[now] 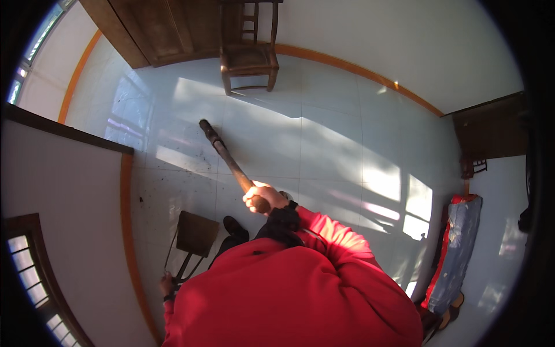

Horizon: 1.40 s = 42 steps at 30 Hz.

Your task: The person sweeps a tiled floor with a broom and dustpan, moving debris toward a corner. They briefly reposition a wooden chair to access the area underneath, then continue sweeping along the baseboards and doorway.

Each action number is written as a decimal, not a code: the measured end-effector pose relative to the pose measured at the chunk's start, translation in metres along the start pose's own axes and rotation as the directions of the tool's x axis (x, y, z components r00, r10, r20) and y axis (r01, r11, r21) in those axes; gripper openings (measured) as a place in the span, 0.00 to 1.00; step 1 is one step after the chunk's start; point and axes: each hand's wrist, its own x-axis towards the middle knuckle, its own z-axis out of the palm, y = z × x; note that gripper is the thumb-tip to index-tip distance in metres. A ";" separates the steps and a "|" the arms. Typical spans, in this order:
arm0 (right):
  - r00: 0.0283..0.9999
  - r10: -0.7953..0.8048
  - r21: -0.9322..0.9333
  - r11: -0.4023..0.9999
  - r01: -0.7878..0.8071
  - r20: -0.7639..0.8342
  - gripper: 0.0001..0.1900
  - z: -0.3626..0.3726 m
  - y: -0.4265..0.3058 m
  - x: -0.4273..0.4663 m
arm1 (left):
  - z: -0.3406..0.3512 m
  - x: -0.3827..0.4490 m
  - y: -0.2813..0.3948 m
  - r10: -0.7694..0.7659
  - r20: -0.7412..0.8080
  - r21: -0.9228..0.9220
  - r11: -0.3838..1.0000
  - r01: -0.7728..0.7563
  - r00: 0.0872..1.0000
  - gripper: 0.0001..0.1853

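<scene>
My right hand (265, 198) is wrapped around the wooden handle of a broom (234, 167) near its upper end. The broom slants away to the upper left, and its dark narrow head (209, 130) is down at the tiled floor (264, 147). At the lower left, my left hand (167, 284) grips a slender bar of a dark wooden chair (197, 233) with a square flat seat. My sleeve and body hide part of that chair. Small dark debris (190, 167) is scattered on the tiles between the broom head and the chair.
Against the far wall stands a wooden chair (249, 60), beside a large wooden cabinet (160, 30). A wall end (125, 173) with orange skirting juts in at left. To the right lies a padded blue and red cushion (455, 251). My shoe (235, 227) is near the seat.
</scene>
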 end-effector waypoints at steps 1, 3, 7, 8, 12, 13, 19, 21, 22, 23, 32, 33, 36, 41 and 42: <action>0.998 0.069 -0.031 0.997 -0.069 -0.009 0.09 -0.010 -0.010 -0.024 | 0.004 0.002 -0.003 -0.023 0.001 -0.067 0.997 0.023 1.000 0.23; 0.989 0.074 0.092 0.994 -0.062 -0.127 0.10 -0.018 -0.017 -0.079 | 0.002 -0.006 -0.011 -0.093 0.001 -0.190 0.978 0.091 0.996 0.22; 0.956 0.054 -0.195 0.974 -0.113 -0.287 0.24 -0.029 -0.017 -0.163 | 0.011 -0.009 -0.004 -0.121 -0.036 -0.224 0.968 0.110 0.992 0.21; 0.908 0.069 -0.209 0.963 -0.169 -0.414 0.24 -0.035 -0.014 -0.164 | 0.013 -0.009 -0.002 -0.083 -0.072 -0.175 0.982 0.070 0.994 0.20; 0.791 0.097 -0.248 0.920 -0.303 -0.604 0.08 -0.062 0.009 -0.109 | 0.017 0.002 -0.016 -0.140 -0.021 -0.312 0.942 0.127 0.990 0.20; 0.880 0.045 -0.329 0.918 -0.224 -0.473 0.07 -0.064 0.025 -0.096 | 0.018 0.008 -0.024 -0.138 -0.003 -0.302 0.944 0.131 0.990 0.19; 0.968 0.005 -0.246 0.967 -0.069 -0.252 0.08 -0.057 0.027 -0.082 | 0.017 0.031 -0.084 0.030 -0.076 -0.091 0.995 -0.037 0.997 0.21; 0.966 0.070 -0.104 0.990 -0.099 -0.247 0.08 -0.060 0.003 -0.110 | 0.019 0.028 -0.088 0.138 -0.122 0.022 0.990 -0.136 0.983 0.22; 0.957 0.082 -0.073 0.992 -0.106 -0.278 0.08 -0.063 -0.007 -0.127 | 0.021 0.023 -0.088 0.228 -0.158 0.151 0.967 -0.205 0.961 0.23; 0.975 0.077 -0.021 0.996 -0.083 -0.209 0.09 -0.070 -0.017 -0.143 | 0.020 0.022 -0.084 0.231 -0.144 0.213 0.957 -0.197 0.962 0.24; 0.960 -0.020 0.260 0.961 0.096 -0.280 0.16 -0.195 -0.092 -0.201 | 0.031 -0.018 -0.033 0.058 -0.065 0.458 0.889 -0.022 0.996 0.33; 0.922 -0.029 0.173 0.980 0.104 -0.387 0.12 -0.213 -0.108 -0.203 | 0.033 -0.035 -0.029 0.091 -0.103 0.454 0.891 -0.035 0.991 0.33; 0.843 -0.172 -0.143 0.983 0.114 -0.510 0.08 -0.274 -0.164 -0.208 | 0.043 -0.077 -0.002 0.174 -0.187 0.500 0.864 -0.059 0.967 0.33; 0.672 -0.369 -0.426 0.901 0.088 -0.642 0.09 -0.381 -0.258 -0.195 | 0.036 -0.133 0.031 0.208 -0.220 0.618 0.786 -0.029 0.953 0.27; 0.705 -0.361 -0.421 0.902 0.097 -0.610 0.08 -0.402 -0.279 -0.188 | 0.036 -0.147 0.033 0.229 -0.209 0.599 0.799 -0.060 0.951 0.25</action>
